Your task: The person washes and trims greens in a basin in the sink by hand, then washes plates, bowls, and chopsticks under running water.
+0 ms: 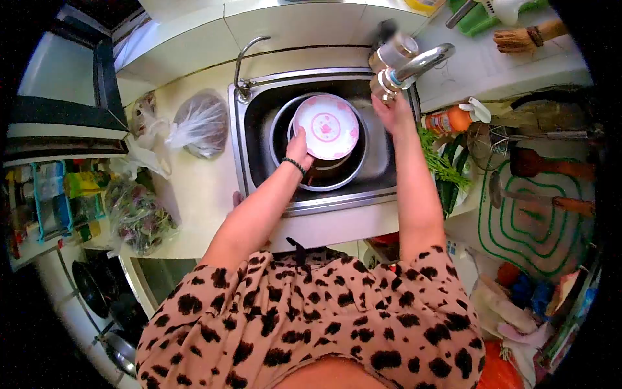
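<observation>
While left fingers (300,133) hold plate (325,128) edge, basin (343,174) beneath, sink (382,155) space beside

- The steel basin (280,146) is taking up the middle of the sink (311,207), and the plate (326,128) is covering much of its mouth.
- Sink floor is showing between the basin and the right forearm (414,175), leaving a gap for a hand.
- The big faucet (431,59) is overhanging the right back corner; the right hand (392,115) is crowding the space under it.
- The thin tap (240,68) is obstructing the left back corner.
- Bare counter (194,194) is opening a lane between the sink and the bagged greens (139,217).
- The spray bottle (451,120) and stalks (440,162) are blocking the right side.
</observation>
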A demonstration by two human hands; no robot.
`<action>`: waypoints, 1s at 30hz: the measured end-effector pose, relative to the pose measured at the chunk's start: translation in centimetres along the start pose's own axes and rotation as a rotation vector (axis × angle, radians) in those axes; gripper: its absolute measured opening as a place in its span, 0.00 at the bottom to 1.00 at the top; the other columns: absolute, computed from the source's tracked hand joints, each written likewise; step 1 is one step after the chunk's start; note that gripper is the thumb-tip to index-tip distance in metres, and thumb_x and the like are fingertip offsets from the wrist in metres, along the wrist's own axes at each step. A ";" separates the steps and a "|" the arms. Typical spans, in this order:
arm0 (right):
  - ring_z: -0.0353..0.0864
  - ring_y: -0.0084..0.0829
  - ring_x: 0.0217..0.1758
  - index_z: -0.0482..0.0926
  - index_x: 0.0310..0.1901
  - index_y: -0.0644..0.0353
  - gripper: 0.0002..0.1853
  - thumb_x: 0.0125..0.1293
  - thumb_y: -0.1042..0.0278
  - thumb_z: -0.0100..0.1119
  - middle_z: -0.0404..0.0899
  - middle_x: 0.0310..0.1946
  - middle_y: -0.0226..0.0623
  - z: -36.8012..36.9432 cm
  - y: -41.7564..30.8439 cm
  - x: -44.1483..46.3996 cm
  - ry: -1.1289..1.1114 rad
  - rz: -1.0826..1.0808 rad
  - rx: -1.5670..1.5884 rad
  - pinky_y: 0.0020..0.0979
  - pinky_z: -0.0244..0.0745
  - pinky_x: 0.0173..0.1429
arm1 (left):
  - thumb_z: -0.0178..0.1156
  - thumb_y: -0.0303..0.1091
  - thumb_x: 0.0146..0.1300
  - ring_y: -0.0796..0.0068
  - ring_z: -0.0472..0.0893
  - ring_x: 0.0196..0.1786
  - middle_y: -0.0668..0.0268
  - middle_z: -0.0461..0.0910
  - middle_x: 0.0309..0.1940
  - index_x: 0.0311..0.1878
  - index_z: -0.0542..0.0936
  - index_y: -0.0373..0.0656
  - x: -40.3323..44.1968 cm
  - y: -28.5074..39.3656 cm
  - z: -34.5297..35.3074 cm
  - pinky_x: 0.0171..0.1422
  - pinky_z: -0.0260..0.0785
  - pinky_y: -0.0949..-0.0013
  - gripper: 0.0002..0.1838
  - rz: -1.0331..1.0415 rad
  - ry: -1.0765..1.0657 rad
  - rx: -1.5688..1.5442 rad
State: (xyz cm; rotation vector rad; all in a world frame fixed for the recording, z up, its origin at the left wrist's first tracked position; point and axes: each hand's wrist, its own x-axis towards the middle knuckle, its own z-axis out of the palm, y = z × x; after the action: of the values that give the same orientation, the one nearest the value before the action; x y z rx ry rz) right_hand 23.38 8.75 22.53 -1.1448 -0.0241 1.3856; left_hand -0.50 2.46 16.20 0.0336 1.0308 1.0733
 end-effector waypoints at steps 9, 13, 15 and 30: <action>0.77 0.29 0.33 0.73 0.43 0.60 0.14 0.65 0.58 0.48 0.77 0.33 0.34 0.8 -1.7 3.4 -0.532 0.064 0.045 0.30 0.74 0.31 | 0.47 0.51 0.65 0.57 0.64 0.63 0.58 0.64 0.62 0.63 0.62 0.44 2.7 -1.3 4.4 0.67 0.55 0.47 0.28 -0.325 -0.284 -0.264; 0.75 0.28 0.27 0.74 0.38 0.60 0.12 0.62 0.58 0.52 0.76 0.27 0.33 1.5 -2.1 2.6 -0.438 0.010 -0.007 0.28 0.68 0.27 | 0.46 0.52 0.65 0.54 0.62 0.65 0.57 0.63 0.63 0.63 0.61 0.44 2.2 -0.8 5.6 0.67 0.50 0.41 0.29 -0.420 -0.304 -0.322; 0.74 0.29 0.28 0.73 0.39 0.60 0.13 0.63 0.57 0.51 0.76 0.29 0.33 1.7 -2.3 2.4 -0.357 0.023 -0.031 0.28 0.69 0.29 | 0.44 0.53 0.65 0.53 0.61 0.65 0.57 0.62 0.63 0.64 0.61 0.45 2.4 -1.1 5.5 0.67 0.49 0.40 0.29 -0.446 -0.293 -0.314; 0.69 0.44 0.57 0.70 0.54 0.61 0.22 0.58 0.62 0.52 0.70 0.53 0.47 -3.3 8.1 -6.7 -0.576 -0.384 -1.971 0.42 0.60 0.61 | 0.35 0.18 0.57 0.48 0.72 0.54 0.49 0.69 0.53 0.58 0.63 0.40 1.4 1.4 2.0 0.51 0.65 0.33 0.24 -0.239 0.135 0.092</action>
State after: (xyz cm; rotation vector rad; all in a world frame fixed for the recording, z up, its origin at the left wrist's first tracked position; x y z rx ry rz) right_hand 17.58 -0.18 19.66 -1.9256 -2.2786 0.9877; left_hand 0.09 5.06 17.06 -0.0864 1.1737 0.8187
